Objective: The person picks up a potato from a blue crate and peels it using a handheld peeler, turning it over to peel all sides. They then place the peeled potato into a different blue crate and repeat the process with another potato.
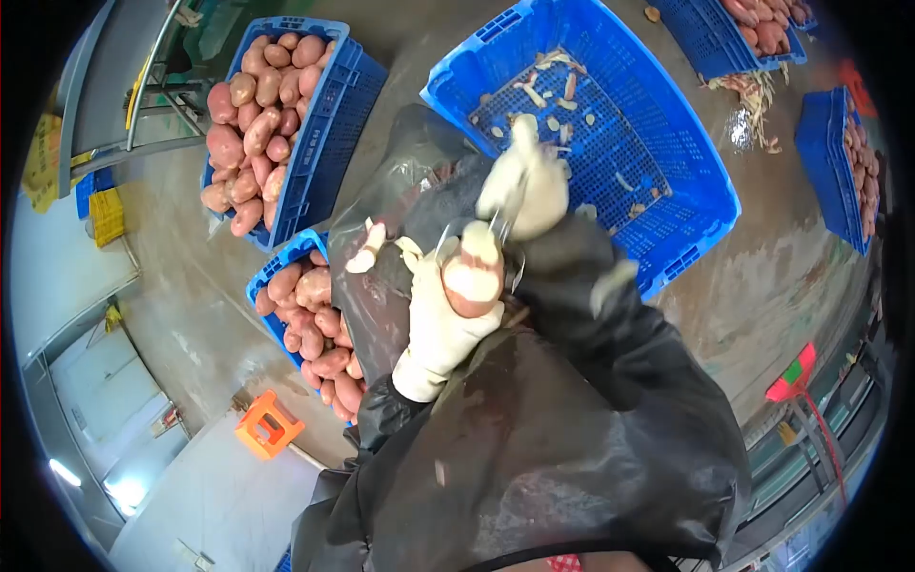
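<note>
My left hand [435, 322], in a white glove, is closed around a partly peeled, red-skinned potato [471, 282] above my lap. Pale flesh shows across its upper side. My right hand [526, 191], also in a white glove and smeared by motion, is closed on a peeler [498, 227]. The peeler's metal end meets the top of the potato, while its handle is mostly hidden in my fist. Beyond my right hand stands a large blue crate [701, 172] with peel scraps on its grid bottom. A strip of peel [367, 246] lies on my dark apron [553, 439].
Unpeeled potatoes fill a blue crate [329, 143] at upper left and another [255, 291] by my left side. More potato crates [827, 167] stand at right, near peelings [753, 100] on the wet floor. An orange stool [269, 424] is at lower left.
</note>
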{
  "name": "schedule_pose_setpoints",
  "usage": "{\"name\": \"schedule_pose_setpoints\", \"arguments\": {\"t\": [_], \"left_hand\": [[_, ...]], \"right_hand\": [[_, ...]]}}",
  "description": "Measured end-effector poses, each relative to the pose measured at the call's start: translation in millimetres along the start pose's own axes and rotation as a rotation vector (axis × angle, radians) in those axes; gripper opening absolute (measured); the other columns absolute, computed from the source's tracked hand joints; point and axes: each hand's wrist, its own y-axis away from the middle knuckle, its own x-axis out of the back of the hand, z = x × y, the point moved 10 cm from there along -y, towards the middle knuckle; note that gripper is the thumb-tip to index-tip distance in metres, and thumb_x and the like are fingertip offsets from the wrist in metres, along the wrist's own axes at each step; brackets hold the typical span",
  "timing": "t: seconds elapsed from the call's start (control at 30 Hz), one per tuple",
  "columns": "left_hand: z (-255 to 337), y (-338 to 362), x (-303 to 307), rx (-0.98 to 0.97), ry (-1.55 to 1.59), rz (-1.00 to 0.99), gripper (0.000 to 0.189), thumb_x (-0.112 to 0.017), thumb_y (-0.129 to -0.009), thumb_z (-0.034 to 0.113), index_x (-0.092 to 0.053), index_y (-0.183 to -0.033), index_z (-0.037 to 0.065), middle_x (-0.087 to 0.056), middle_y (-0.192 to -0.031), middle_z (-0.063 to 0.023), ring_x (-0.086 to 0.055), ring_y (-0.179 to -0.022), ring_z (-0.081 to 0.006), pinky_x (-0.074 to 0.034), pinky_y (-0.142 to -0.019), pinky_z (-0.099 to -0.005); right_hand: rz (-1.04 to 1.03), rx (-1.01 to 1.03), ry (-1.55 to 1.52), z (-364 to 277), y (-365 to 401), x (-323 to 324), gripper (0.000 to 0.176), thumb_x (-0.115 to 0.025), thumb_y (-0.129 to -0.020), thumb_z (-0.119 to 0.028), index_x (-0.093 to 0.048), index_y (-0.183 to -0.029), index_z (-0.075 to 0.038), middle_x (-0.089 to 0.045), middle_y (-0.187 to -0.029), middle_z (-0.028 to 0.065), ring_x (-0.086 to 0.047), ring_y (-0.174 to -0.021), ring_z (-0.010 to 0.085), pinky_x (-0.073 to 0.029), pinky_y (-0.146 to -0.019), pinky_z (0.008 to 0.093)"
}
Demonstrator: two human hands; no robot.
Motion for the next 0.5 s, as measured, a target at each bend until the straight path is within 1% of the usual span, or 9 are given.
{"name": "schedule_pose_setpoints", "arguments": {"t": [0.03, 0.07, 0.2, 0.27, 0.3, 0.33, 0.4, 0.43, 0.5], "left_hand": [[0.9, -1.8, 0.6, -0.013, -0.003, 0.002, 0.072, -0.075, -0.060, 0.008, -0.038, -0.122, 0.001, -0.052, -0.111, -0.0102, -0.052, -0.102, -0.0190, -0.043, -0.088, -0.0323], [1.3, -4.4, -3.1, -0.036, 0.006, -0.021, 0.071, -0.074, -0.061, 0.006, -0.037, -0.121, 0.001, -0.052, -0.111, -0.0105, -0.053, -0.100, -0.0184, -0.044, -0.087, -0.0318], [14.6, -2.0, -2.3, -0.076, -0.079, -0.041, 0.069, -0.070, -0.066, -0.004, -0.031, -0.122, 0.002, -0.053, -0.109, -0.0147, -0.058, -0.091, -0.0180, -0.047, -0.083, -0.0296], [15.6, 0.7, -21.3, 0.201, 0.656, -0.175, 0.071, -0.073, -0.065, -0.001, -0.031, -0.122, 0.003, -0.052, -0.111, -0.0165, -0.056, -0.096, -0.0209, -0.046, -0.086, -0.0309], [19.9, 6.8, -21.1, 0.289, 0.917, -0.156, 0.075, -0.078, -0.062, 0.009, -0.037, -0.123, 0.001, -0.048, -0.117, -0.0140, -0.049, -0.108, -0.0218, -0.041, -0.092, -0.0342], [16.5, 1.6, -20.2, 0.280, 0.925, -0.146, 0.075, -0.078, -0.062, 0.009, -0.037, -0.123, 0.001, -0.048, -0.117, -0.0140, -0.049, -0.108, -0.0218, -0.041, -0.092, -0.0342], [8.2, 8.9, 7.0, 0.144, 0.252, -0.020, 0.085, -0.080, -0.059, 0.012, -0.033, -0.128, 0.000, -0.047, -0.118, -0.0140, -0.049, -0.107, -0.0239, -0.039, -0.094, -0.0340], [11.7, 6.1, 3.1, 0.087, 0.227, -0.037, 0.087, -0.082, -0.057, 0.015, -0.034, -0.129, 0.000, -0.048, -0.116, -0.0135, -0.048, -0.108, -0.0239, -0.038, -0.095, -0.0344], [3.9, 5.1, -4.5, 0.014, 0.112, -0.049, 0.083, -0.082, -0.059, 0.018, -0.037, -0.127, 0.003, -0.046, -0.119, -0.0099, -0.045, -0.113, -0.0205, -0.034, -0.097, -0.0325]], "right_hand": [[0.136, -0.272, -0.403, 22.6, -5.9, 4.3, 0.026, -0.047, -0.089, -0.022, -0.045, -0.068, -0.007, -0.043, -0.050, 0.0043, -0.051, -0.048, 0.0200, -0.042, -0.048, 0.0345], [0.191, -0.245, -0.588, 19.7, -19.0, 21.4, 0.023, -0.050, -0.083, -0.013, -0.042, -0.063, -0.008, -0.039, -0.047, 0.0039, -0.049, -0.045, 0.0222, -0.040, -0.047, 0.0380], [0.255, -0.124, -0.369, 11.7, -21.7, 41.8, 0.031, -0.052, -0.086, -0.025, -0.042, -0.060, -0.012, -0.045, -0.050, 0.0054, -0.049, -0.047, 0.0217, -0.041, -0.048, 0.0376], [0.274, -0.015, -0.231, -3.9, -29.9, 44.9, 0.037, -0.054, -0.088, -0.033, -0.042, -0.058, -0.014, -0.050, -0.052, 0.0064, -0.049, -0.049, 0.0214, -0.041, -0.048, 0.0373], [0.186, -0.094, -0.611, 7.0, -43.7, 55.5, 0.046, -0.048, -0.091, -0.043, -0.039, -0.055, -0.015, -0.043, -0.049, 0.0029, -0.047, -0.046, 0.0202, -0.043, -0.048, 0.0364], [-0.047, -0.092, -0.779, -23.8, -34.2, 25.6, 0.047, -0.049, -0.090, -0.043, -0.039, -0.054, -0.014, -0.037, -0.046, 0.0014, -0.045, -0.044, 0.0209, -0.043, -0.048, 0.0361], [0.112, -0.272, -0.652, -31.1, 8.7, -6.4, 0.048, -0.040, -0.092, -0.048, -0.032, -0.055, -0.019, -0.025, -0.046, -0.0047, -0.027, -0.041, 0.0127, -0.029, -0.045, 0.0289], [-0.137, -0.371, -0.947, -22.9, 20.3, -33.9, 0.047, -0.041, -0.093, -0.047, -0.033, -0.055, -0.019, -0.027, -0.046, -0.0049, -0.029, -0.041, 0.0131, -0.028, -0.044, 0.0287], [0.004, 0.082, 0.151, -22.7, 18.3, -8.9, 0.047, -0.040, -0.093, -0.045, -0.035, -0.056, -0.017, -0.031, -0.045, -0.0029, -0.032, -0.040, 0.0151, -0.030, -0.043, 0.0309]]}}
